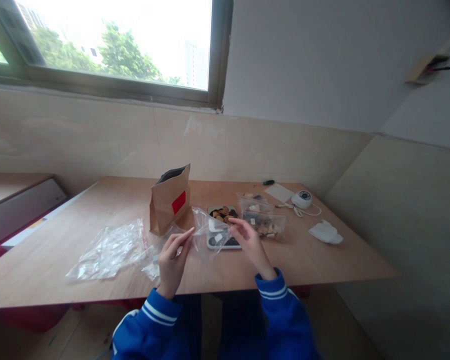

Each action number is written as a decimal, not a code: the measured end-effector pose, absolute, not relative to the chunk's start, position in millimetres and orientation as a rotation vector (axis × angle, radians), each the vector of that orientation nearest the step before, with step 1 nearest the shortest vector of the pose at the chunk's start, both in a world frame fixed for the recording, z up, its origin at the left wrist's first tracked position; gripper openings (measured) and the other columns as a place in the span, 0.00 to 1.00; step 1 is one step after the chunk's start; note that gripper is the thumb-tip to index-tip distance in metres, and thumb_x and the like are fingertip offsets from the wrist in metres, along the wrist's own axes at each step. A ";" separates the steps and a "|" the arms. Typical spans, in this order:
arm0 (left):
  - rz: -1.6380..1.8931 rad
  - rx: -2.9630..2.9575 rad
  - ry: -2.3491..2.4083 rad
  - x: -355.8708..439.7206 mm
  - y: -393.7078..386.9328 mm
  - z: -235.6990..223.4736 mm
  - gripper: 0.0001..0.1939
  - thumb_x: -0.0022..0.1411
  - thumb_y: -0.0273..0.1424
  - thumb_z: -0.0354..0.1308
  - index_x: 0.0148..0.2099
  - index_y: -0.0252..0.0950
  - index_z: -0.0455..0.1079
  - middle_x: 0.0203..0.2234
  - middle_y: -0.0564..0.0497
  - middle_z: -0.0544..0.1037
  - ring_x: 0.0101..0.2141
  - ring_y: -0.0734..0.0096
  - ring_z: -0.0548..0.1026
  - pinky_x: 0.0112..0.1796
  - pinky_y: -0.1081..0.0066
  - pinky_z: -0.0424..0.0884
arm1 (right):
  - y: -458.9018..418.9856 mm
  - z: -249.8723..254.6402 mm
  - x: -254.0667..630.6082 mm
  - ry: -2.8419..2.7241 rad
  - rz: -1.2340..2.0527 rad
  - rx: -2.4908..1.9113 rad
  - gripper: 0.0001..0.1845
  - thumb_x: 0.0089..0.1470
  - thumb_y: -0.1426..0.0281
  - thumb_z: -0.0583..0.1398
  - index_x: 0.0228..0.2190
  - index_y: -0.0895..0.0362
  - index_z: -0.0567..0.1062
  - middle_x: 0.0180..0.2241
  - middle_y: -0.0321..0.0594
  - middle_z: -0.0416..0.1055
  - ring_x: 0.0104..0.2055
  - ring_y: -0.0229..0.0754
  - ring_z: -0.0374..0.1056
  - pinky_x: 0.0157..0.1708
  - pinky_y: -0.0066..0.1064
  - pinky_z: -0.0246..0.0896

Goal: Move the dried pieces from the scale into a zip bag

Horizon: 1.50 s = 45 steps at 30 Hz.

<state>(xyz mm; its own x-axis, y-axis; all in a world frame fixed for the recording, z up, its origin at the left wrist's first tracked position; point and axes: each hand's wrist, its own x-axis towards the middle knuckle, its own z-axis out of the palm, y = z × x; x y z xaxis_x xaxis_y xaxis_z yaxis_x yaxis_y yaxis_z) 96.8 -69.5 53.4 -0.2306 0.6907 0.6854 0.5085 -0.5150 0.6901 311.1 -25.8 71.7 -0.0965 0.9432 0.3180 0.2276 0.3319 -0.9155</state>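
Observation:
Both my hands hold up a small clear plastic bag [207, 235] over the wooden table [97, 200]. My left hand [172, 260] pinches its left edge, and my right hand [247, 242] pinches its right edge. Just behind the bag a small kitchen scale [222, 241] carries a pile of brown snack pieces [223, 214]. A brown paper pouch [170, 200] with a red label stands open to the left of the scale. A filled clear bag [264, 220] of snacks lies to the right of it.
A heap of empty clear bags [108, 250] lies at the left on the table. At the far right are a round white device with a cable [302, 199], a white card [278, 192], a green pen [268, 182] and a crumpled white tissue [325, 233]. Walls close in behind and on the right.

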 end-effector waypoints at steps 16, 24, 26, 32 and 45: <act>2.098 1.916 1.844 110.1 -48.0 56.7 0.11 0.56 0.28 0.55 0.22 0.37 0.60 0.35 0.47 0.68 0.43 0.62 0.68 0.44 0.59 0.64 | 18.3 8.1 311.4 -1.865 0.129 -1.427 0.17 0.54 0.64 0.57 0.46 0.56 0.69 0.44 0.47 0.69 0.47 0.52 0.63 0.48 0.47 0.58; 1.910 2.267 1.634 99.5 -24.5 41.9 0.11 0.54 0.26 0.51 0.21 0.38 0.56 0.51 0.46 0.72 0.56 0.53 0.64 0.54 0.50 0.53 | 23.5 9.6 320.1 -1.787 0.272 -1.361 0.15 0.52 0.64 0.59 0.41 0.58 0.70 0.43 0.49 0.70 0.47 0.50 0.66 0.48 0.43 0.60; 1.859 2.246 1.589 96.8 -19.2 31.6 0.10 0.55 0.26 0.49 0.22 0.38 0.59 0.48 0.45 0.75 0.53 0.56 0.68 0.52 0.52 0.56 | 23.2 12.1 321.3 -1.780 0.328 -1.338 0.15 0.51 0.64 0.59 0.41 0.58 0.70 0.42 0.48 0.71 0.45 0.50 0.67 0.47 0.43 0.61; 1.799 2.128 1.615 96.1 -16.6 14.3 0.08 0.58 0.26 0.49 0.25 0.38 0.60 0.45 0.45 0.76 0.45 0.61 0.73 0.44 0.59 0.63 | 21.0 19.3 322.9 -1.672 0.446 -1.311 0.15 0.51 0.69 0.57 0.42 0.58 0.70 0.41 0.46 0.73 0.43 0.47 0.69 0.44 0.40 0.63; 1.799 2.055 1.587 98.6 -16.5 12.9 0.07 0.60 0.26 0.48 0.29 0.37 0.63 0.46 0.45 0.75 0.42 0.64 0.74 0.42 0.62 0.68 | -7.9 68.8 282.1 -1.388 0.962 -1.033 0.20 0.46 0.66 0.64 0.42 0.56 0.71 0.35 0.41 0.76 0.36 0.43 0.72 0.39 0.35 0.69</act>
